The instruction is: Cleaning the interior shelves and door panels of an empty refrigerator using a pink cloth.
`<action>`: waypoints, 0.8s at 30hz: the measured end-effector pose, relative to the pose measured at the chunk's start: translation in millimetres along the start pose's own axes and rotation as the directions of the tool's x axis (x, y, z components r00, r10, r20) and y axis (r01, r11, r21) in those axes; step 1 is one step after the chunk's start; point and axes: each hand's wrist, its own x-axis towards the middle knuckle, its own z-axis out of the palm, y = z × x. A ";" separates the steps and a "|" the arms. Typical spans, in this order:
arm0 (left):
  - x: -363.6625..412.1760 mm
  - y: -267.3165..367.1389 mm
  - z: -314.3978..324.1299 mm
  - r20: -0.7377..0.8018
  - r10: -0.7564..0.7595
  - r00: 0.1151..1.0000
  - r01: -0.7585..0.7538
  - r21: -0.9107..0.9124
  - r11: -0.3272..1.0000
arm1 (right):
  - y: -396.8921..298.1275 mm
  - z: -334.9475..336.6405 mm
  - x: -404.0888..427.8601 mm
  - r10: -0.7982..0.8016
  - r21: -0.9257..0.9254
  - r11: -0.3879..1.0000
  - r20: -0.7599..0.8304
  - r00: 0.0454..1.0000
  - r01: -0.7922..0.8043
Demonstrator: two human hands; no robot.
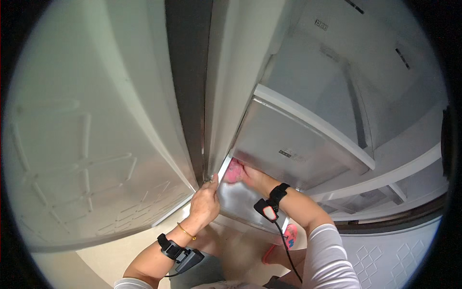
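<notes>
My right hand [249,177] holds a bunched pink cloth [234,170] against a shiny, clear shelf panel [245,204] inside what looks like a refrigerator. Its fingers are partly hidden behind the cloth. At the panel's left side, my left hand [205,202] grips the white edge strip [224,169], thumb pointing up along it. The fingers under that edge are out of sight. Just above my right forearm lies another clear shelf [288,133] with a white front trim [314,124] and a small printed label.
To the left stands a large pale panel [90,126] with raised diamond lines. A dark vertical gap [189,90] separates it from the white inner wall [234,72]. Curved white rails [382,177] run along the right. A pink slipper [290,236] rests on the beige floor [238,249] below.
</notes>
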 end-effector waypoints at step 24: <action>1.5 -11.8 0.8 0.003 0.027 1.000 -0.027 -0.042 0.999 | -2.8 -91.3 -71.9 -0.447 -0.786 -0.559 0.017 0.894 -0.264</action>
